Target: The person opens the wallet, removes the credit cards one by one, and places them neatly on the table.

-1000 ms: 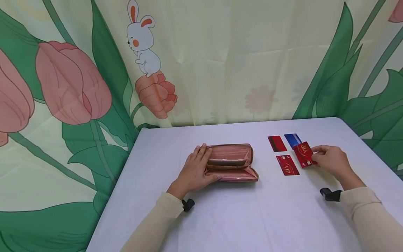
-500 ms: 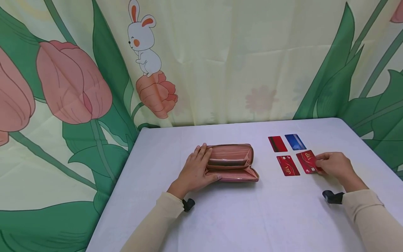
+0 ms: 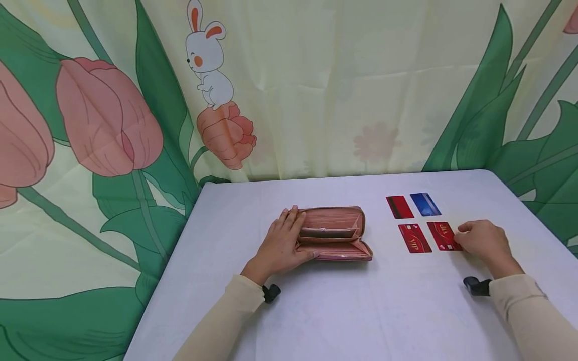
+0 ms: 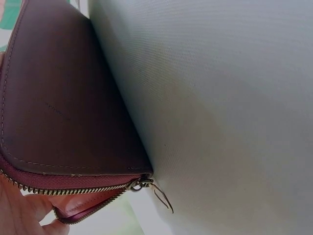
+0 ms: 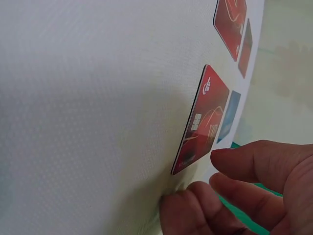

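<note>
A pink zip-around wallet (image 3: 331, 220) lies unzipped and spread apart on the table, its card slots and inner pockets facing up. Over its left end rests my left hand (image 3: 281, 243), fingers straight on the back flap and thumb on the front edge. The left wrist view shows the wallet's dark outer cover (image 4: 63, 98) and brass zip. To the right, my right hand (image 3: 484, 243) is beside a red VIP card (image 3: 444, 235). In the right wrist view this card (image 5: 204, 122) lies flat, with the thumb and loosely bent fingers (image 5: 183, 213) apart from it.
Left of that card is another red VIP card (image 3: 414, 238). Behind these two are a red card with a dark stripe (image 3: 400, 206) and a blue card (image 3: 425, 204). A patterned curtain (image 3: 316, 100) hangs behind the white-covered table (image 3: 343, 311).
My right hand has lowered the red VIP card from over the blue card to the table, in front of it, and let go. The left hand and wallet stay as they were.
</note>
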The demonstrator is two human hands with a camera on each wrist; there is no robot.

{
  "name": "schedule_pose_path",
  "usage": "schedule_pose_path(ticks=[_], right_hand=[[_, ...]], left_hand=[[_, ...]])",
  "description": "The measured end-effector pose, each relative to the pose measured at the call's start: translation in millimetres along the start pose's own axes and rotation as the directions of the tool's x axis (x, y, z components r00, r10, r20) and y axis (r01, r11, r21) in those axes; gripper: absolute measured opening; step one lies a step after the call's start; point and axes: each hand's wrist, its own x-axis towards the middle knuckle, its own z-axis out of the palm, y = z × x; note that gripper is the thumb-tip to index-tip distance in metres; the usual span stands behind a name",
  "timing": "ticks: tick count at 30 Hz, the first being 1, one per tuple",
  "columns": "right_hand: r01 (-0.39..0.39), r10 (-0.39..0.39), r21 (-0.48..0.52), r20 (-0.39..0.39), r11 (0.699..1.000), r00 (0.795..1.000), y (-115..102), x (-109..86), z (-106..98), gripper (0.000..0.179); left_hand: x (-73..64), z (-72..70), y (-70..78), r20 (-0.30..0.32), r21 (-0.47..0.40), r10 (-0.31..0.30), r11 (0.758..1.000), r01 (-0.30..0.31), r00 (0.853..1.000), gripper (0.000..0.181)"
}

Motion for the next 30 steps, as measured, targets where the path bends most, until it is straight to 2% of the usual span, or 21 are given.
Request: schedule_pose_path(ticks=[8,15,23,30], right_hand=[[0.016,-0.019,-0.045,-0.069,0.999,0.997,-6,-4.5,1,0.053],[0.070,-0.077,-0.059,-0.135,0.996,0.988,-25,-10.5,1,0.053],[0.187,-0.200,-0.079,-0.213,0.979,0.956,-56,-22.2,0,0.054],[0.309,-0.328,-0.115,-0.262,0.944,0.908,-87,-35.6,6,0.052]], left_hand=[[-1.0,-1.5,1.4,0.003,0.010,0.008,1.000,-0.008,1.000,0.106],[-1.2,-0.4,0.6,-0.002,0.009,0.014,1.000,-0.014,1.000,0.106],[-1.4,0.5,-0.2,-0.014,0.011,0.020,1.000,-0.020,1.000,0.106],[-1.3,0.8,-0.4,-0.014,0.012,0.021,1.000,-0.021,1.000,0.105]])
